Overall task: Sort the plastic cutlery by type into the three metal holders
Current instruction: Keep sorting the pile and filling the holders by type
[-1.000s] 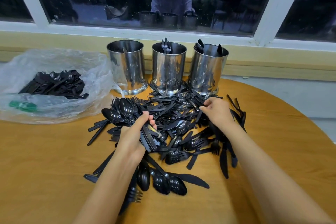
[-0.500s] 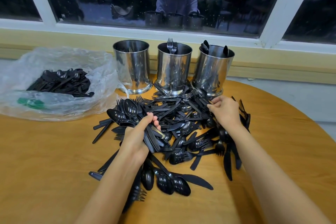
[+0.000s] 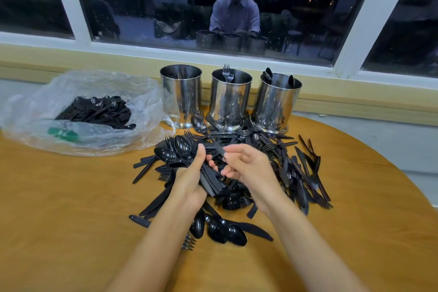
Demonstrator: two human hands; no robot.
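The left hand point(image 3: 189, 180) gripped a bundle of spoons point(image 3: 175, 152) over the pile point(image 3: 298, 173). The right hand point(image 3: 251, 168) had its fingers loosely curled beside it, perhaps pinching a piece; I could not tell. This looked like gathering. Next, the bundle likely belonged in the right holder point(image 3: 276, 102), where other spoons stood.

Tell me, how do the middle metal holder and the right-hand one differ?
The middle holder has forks poking above its rim; the right holder has spoons. The middle holder's forks stand close together, while the right holder's spoons lean against opposite sides. Both are shiny metal cylinders, upright on the table, with loose black cutlery against their bases.
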